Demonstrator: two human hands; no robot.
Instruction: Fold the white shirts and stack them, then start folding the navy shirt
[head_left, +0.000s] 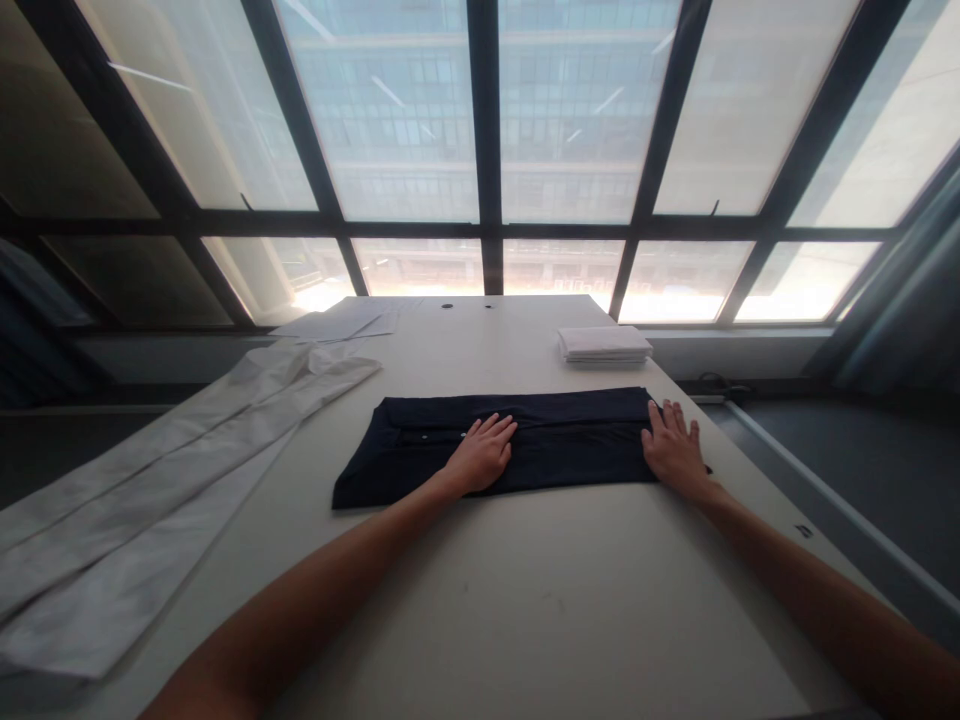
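Observation:
A dark navy garment with small buttons, likely a shirt (570, 445), lies folded into a long flat strip across the white table (525, 580). My left hand (484, 452) rests flat on its middle, fingers stretched out beside the button line. At the strip's right end, my right hand (675, 445) lies with fingers spread, touching the cloth and reaching a little past its edge. Neither hand grips anything that I can see. The garment's left end is slanted and uncovered.
White cloth garments (187, 470) spread along the table's left side, hanging over the edge. Behind them lie some white paper sheets (337, 322). A neat stack of folded white cloth (604, 346) stands at the far right. Tall windows (570, 110) rise beyond the table, with curtains (907, 300) at the side.

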